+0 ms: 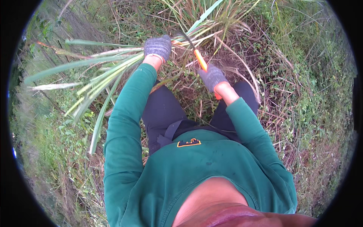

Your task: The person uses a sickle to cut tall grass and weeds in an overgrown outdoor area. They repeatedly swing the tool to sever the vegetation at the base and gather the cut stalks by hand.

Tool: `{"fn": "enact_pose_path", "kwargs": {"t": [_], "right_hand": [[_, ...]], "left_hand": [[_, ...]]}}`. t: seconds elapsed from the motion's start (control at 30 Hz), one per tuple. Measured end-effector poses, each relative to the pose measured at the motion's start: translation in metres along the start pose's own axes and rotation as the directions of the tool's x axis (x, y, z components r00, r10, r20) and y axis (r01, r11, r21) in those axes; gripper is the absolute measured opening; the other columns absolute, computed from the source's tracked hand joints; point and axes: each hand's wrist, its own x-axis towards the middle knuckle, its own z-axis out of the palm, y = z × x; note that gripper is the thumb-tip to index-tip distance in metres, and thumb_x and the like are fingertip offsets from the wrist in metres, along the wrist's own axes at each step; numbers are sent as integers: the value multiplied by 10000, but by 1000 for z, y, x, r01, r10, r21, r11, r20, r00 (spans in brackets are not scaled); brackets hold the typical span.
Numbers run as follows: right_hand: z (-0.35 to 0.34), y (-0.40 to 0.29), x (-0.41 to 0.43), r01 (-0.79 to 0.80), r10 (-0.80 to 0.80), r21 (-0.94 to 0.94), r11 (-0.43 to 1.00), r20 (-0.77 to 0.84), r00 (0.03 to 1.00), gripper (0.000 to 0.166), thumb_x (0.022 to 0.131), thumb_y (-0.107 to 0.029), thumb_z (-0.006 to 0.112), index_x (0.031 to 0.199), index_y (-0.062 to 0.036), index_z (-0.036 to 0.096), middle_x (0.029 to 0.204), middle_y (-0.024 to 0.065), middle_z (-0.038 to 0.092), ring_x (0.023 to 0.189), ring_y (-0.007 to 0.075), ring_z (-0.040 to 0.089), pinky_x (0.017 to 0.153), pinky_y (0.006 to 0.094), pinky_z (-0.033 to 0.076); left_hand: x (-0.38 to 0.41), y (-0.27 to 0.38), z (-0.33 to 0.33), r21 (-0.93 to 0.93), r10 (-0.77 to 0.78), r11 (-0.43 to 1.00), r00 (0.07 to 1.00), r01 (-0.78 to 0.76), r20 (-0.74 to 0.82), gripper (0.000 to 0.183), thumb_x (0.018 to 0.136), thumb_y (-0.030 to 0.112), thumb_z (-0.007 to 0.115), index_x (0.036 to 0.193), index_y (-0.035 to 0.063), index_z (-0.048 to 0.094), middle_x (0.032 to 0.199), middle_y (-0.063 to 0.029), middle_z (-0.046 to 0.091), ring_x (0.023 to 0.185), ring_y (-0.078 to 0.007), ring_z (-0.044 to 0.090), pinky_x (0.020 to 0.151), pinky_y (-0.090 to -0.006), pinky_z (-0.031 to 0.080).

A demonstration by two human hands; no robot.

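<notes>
My left hand [158, 48], in a grey knit glove, is closed around a bundle of long grass blades [113, 63] that fans out to the left. My right hand [212, 76], in a similar glove with an orange cuff, grips the orange handle of a sickle [200, 59]. The sickle's dark curved blade points up and left, close to the stems just right of my left hand; whether it touches them is unclear. The grass bundle's stems run towards the base of a large grass clump [210, 20] at the top.
Low green weeds [295, 99] and dry stalks cover the ground on both sides. A long, dry, bent leaf [244, 63] arches beside my right hand towards my knee. Brown soil and plant litter [195, 88] lie between my legs.
</notes>
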Motion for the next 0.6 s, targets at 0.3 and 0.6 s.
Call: {"fn": "enact_pose_path", "kwargs": {"t": [0.3,0.6], "right_hand": [[-17,90,-177,7,-14,-104,995,-63,998,364,847,-309,597,971,25,520,851,284,598,812,446,593,688,494,475],[-62,89,-83,-116,78,-250,961,-159,984,330,849,-328,576,930,-10,538,824,242,619,793,419,601,705,481,478]], "left_hand": [[-9,115,68,-131,375,914,922,-384,-93,193,842,191,514,935,101,658,806,-155,680,757,-298,676,659,-436,512],[-13,115,45,-223,275,925,947,-309,-168,243,894,279,485,935,122,667,779,-135,674,696,-269,668,594,-413,519]]}}
